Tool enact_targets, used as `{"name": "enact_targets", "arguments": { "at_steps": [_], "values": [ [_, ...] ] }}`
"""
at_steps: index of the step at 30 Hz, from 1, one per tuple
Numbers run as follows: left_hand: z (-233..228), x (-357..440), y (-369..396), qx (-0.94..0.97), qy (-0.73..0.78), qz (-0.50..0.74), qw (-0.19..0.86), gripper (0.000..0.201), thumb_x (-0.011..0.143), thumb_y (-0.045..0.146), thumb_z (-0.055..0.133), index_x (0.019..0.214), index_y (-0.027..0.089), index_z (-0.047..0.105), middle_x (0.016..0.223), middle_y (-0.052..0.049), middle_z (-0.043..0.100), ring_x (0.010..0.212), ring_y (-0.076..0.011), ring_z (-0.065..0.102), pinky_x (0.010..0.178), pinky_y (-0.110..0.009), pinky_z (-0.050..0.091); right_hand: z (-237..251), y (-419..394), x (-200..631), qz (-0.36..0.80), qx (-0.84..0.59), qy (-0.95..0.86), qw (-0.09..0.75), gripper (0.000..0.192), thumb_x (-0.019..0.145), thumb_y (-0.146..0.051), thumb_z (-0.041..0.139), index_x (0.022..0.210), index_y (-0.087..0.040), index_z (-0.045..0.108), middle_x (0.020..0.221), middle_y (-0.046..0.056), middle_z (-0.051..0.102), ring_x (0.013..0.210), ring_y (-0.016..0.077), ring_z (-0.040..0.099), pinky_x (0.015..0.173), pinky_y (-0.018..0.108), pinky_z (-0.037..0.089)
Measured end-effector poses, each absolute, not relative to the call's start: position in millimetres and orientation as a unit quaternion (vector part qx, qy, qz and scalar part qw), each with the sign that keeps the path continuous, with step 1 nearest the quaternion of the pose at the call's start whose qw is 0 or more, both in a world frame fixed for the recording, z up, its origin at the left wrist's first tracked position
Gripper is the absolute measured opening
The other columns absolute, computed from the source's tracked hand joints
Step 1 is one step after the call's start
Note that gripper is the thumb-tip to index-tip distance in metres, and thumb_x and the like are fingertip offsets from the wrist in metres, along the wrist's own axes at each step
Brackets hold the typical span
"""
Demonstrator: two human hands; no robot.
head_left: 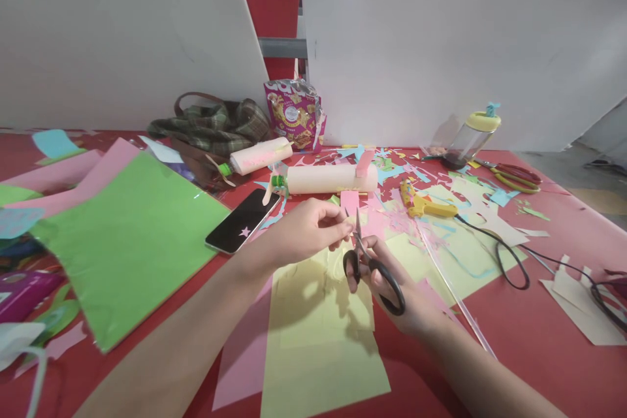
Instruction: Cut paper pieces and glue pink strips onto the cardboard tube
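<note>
Black-handled scissors [360, 241] are in my right hand [386, 274], fingers through the loops, with the blades parted and pointing away from me. My left hand [313, 228] is closed in a pinch right beside the blades. Whatever its fingertips hold is too small to make out, perhaps a scrap of paper. Both hands are above a pale yellow paper sheet [318, 353], which overlaps a pink sheet [242, 359]. Just beyond the hands lies a cream paper-wrapped roll [328, 179] with a green bottle cap at its left end and a pink strip near its right.
Left of my hands are a black phone [242, 222] with a pink star on it and a large green sheet [132, 241]. A yellow glue gun [426, 202] with a black cord lies right among paper scraps. Behind stand a snack bag [294, 114] and a clear jar [470, 140].
</note>
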State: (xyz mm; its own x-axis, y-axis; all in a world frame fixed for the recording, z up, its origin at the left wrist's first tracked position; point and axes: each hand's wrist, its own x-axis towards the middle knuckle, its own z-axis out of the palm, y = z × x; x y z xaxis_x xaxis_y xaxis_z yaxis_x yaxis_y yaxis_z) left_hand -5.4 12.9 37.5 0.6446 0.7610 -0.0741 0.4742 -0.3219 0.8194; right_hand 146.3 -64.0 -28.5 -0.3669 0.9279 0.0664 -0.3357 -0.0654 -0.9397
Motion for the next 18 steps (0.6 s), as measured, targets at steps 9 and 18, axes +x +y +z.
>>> {"name": "enact_targets", "arguments": {
  "at_steps": [9,18],
  "values": [
    [34.5,-5.2,12.9,0.784,0.379,0.167,0.463,0.029,0.075,0.038,0.041,0.061,0.015,0.052,0.058,0.001,0.051,0.056,-0.0097,0.046,0.053,-0.022,0.036,-27.9,-64.7,147.1,0.658,-0.316,-0.496,0.469,0.034,0.072,-0.049,0.05,0.085,-0.023,0.031,0.075,0.0,0.041,0.066,0.0124,0.042,0.066,0.027,0.031],
    [31.6,0.5,9.0,0.761,0.369,0.204,0.493,0.024,0.076,0.032,0.041,0.063,0.015,0.052,0.058,0.002,0.049,0.057,-0.0097,0.047,0.06,-0.023,0.039,-31.0,-63.3,147.0,0.652,-0.318,-0.49,0.484,0.034,0.072,-0.048,0.05,0.087,-0.024,0.032,0.078,0.001,0.043,0.069,0.0134,0.042,0.065,0.027,0.031]
  ]
}}
